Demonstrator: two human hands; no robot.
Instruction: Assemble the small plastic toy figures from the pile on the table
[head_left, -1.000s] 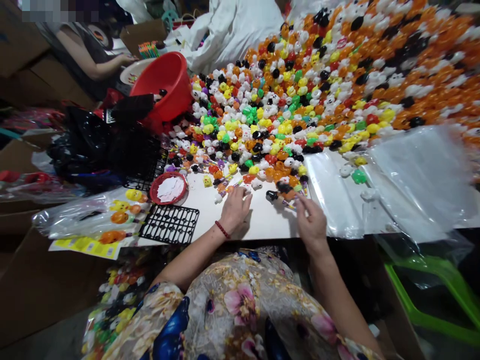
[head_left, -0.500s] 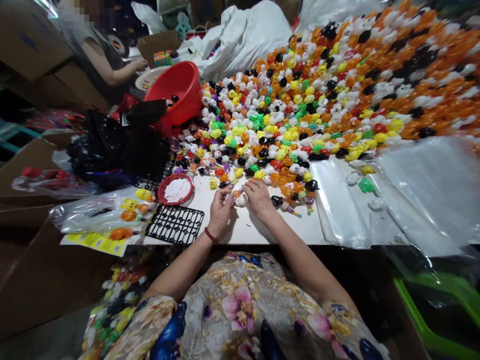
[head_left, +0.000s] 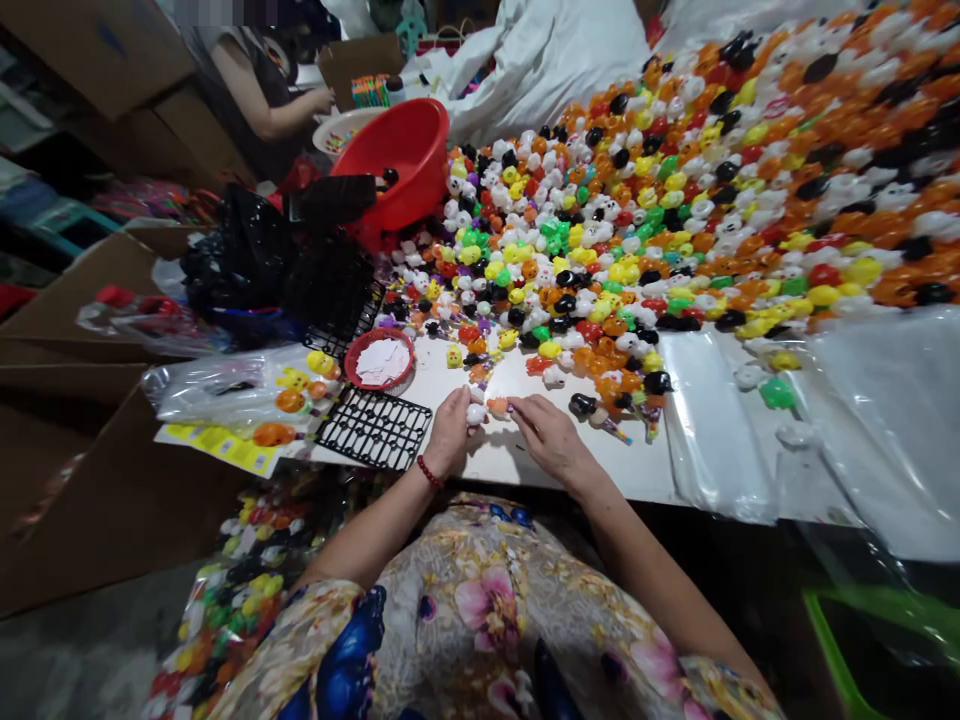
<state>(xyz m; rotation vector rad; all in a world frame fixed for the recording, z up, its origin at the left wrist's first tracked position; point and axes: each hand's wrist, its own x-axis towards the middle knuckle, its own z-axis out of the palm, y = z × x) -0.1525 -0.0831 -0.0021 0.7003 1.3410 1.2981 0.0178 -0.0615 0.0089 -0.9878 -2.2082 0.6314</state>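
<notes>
My left hand, with a red bead bracelet at the wrist, is closed around a small white toy figure at the table's front edge. My right hand pinches a small orange piece right beside the white figure, and the two hands almost touch. Just beyond them a huge heap of small colourful toy figures covers the white table. A black plastic grid tray lies to the left of my left hand.
A small red dish of white slips sits behind the grid tray. A red basin stands at the back left. Clear plastic bags lie on the right. Packed toy bags lie left. Another person's arm works far back.
My right hand came in from the right to meet the left hand near the table's front edge, and both now hold small pieces together. The camera view drifted left and downward.
</notes>
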